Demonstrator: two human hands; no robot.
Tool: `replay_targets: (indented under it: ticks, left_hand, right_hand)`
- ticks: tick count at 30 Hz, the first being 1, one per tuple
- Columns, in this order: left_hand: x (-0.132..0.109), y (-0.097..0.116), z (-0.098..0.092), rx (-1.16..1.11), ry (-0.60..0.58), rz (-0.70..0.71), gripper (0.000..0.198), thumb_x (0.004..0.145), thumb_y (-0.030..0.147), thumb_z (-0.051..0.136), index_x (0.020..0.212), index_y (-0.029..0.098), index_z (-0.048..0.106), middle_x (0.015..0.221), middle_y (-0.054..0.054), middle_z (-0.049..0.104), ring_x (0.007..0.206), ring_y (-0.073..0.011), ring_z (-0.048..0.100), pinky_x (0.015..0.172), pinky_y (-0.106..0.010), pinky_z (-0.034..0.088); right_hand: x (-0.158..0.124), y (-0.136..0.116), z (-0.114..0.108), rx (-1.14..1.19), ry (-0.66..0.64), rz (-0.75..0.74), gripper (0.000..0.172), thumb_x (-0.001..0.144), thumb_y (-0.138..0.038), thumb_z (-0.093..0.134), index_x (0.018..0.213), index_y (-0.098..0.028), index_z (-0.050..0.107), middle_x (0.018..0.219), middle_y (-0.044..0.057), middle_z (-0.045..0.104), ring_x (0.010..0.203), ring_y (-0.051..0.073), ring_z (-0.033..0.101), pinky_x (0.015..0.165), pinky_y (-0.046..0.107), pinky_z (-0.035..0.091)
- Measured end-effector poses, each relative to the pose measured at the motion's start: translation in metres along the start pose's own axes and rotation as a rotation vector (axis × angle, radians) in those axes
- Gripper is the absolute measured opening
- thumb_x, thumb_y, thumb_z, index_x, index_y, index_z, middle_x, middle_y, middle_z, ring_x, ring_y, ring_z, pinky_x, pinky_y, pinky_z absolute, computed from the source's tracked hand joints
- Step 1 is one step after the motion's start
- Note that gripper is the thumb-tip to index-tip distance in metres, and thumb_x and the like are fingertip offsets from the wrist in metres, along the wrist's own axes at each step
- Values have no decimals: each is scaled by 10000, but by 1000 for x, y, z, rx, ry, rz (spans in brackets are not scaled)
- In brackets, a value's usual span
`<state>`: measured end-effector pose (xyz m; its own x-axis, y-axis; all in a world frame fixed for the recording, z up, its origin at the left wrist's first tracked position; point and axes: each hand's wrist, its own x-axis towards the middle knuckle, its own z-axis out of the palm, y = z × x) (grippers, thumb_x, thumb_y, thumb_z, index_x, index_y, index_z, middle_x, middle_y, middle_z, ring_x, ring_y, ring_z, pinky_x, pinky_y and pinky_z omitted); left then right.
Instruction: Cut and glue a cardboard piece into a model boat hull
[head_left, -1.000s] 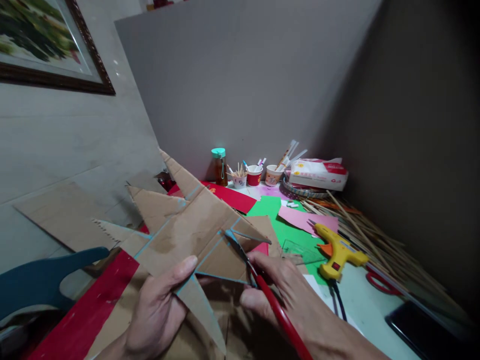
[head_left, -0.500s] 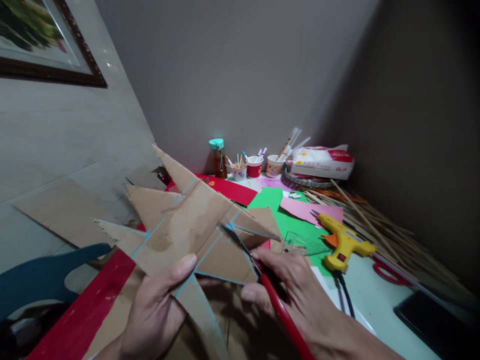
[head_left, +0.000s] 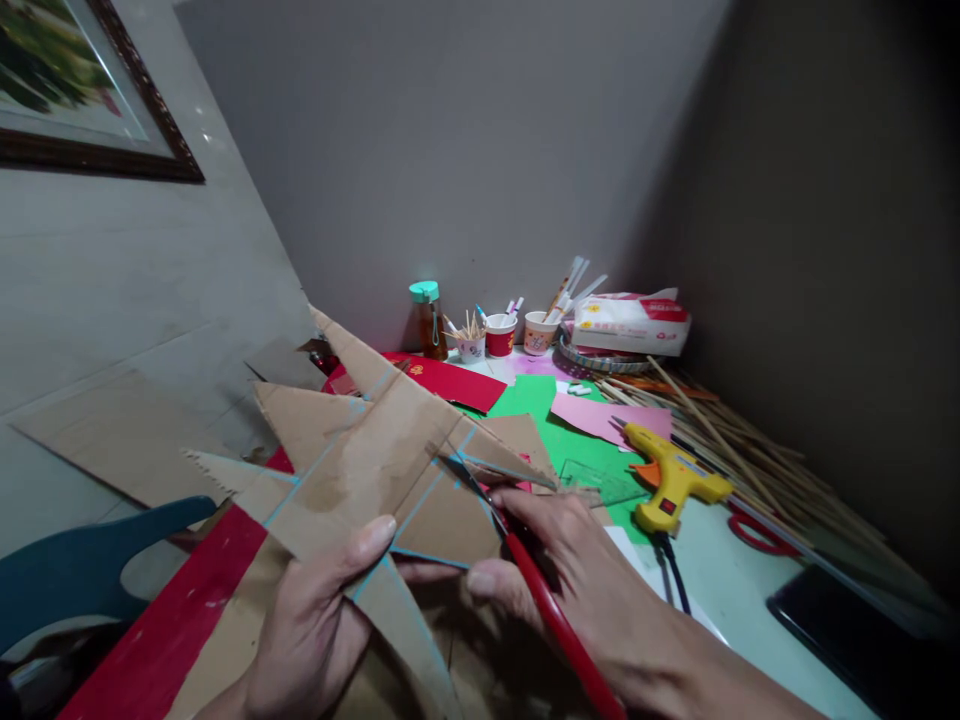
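My left hand (head_left: 326, 605) grips the lower edge of a brown cardboard cutout (head_left: 360, 455), its thumb on top and its fingers underneath. The cutout has several pointed arms and blue marker lines. My right hand (head_left: 559, 575) is closed around red-handled scissors (head_left: 544, 600). The scissors' dark blades lie across the cutout's right part, near a blue line; how far they are apart is hard to see. One narrow pointed arm of the cardboard hangs down between my hands.
A yellow glue gun (head_left: 671, 475) lies at the right, near wooden sticks (head_left: 757, 450) and a black phone (head_left: 840, 635). Green paper (head_left: 536, 395), cups of pens and a bottle (head_left: 430, 320) are at the back. A teal curved object (head_left: 90, 560) is at left.
The scissor blades have moved slightly up and left over the cardboard with my right hand. The whole view has shifted a little. Both hands keep their hold.
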<state>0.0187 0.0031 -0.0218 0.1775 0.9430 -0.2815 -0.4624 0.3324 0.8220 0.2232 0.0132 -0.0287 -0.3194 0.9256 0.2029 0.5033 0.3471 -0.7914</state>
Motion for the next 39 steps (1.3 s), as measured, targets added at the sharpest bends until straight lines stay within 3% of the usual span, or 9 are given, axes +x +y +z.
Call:
replay_targets:
  ticks: [6,10,16,22,32,39]
  left_hand:
    - [0,-1,2,1,-2,-34,263,709,336,815,820,97,824,922,-146,804,937,-377,753,980,-454,582]
    - [0,-3,3,0,21,-23,323,733,341,794,900,65,816,933,-166,800,976,-388,742,982,-468,582]
    - [4,-6,1,-27,47,73,246,786,253,764,990,120,802,1036,-140,794,1042,-385,725,962,-526,591]
    - [5,-8,-4,-5,-9,26,278,828,265,728,1022,77,792,1032,-162,790,1100,-393,702,1010,-505,568]
    - [8,-11,-4,-35,-20,0,230,876,228,668,1009,93,797,1088,-159,781,1119,-384,696,1028,-513,552]
    - [9,-11,-7,-36,35,-30,267,834,229,707,1030,62,777,1018,-175,792,1073,-388,716,1007,-488,568]
  right_hand:
    - [0,6,4,46,35,-62,440,911,-611,536,764,-198,568,705,-3,576,635,149,454,599,277,289]
    - [-2,12,8,64,21,-48,382,927,-534,542,742,-199,541,661,-20,545,605,134,458,590,274,287]
    - [1,18,13,102,-3,-39,395,944,-533,520,726,-205,490,650,-27,516,597,129,458,594,272,295]
    - [4,14,7,34,-18,5,405,906,-587,558,790,-198,558,695,-1,568,646,158,476,605,278,284]
    - [5,16,10,78,26,-38,432,941,-554,535,710,-190,505,617,-34,473,580,118,406,573,267,262]
    - [5,14,9,141,20,-18,427,929,-550,537,712,-182,533,640,-23,491,593,118,427,582,262,300]
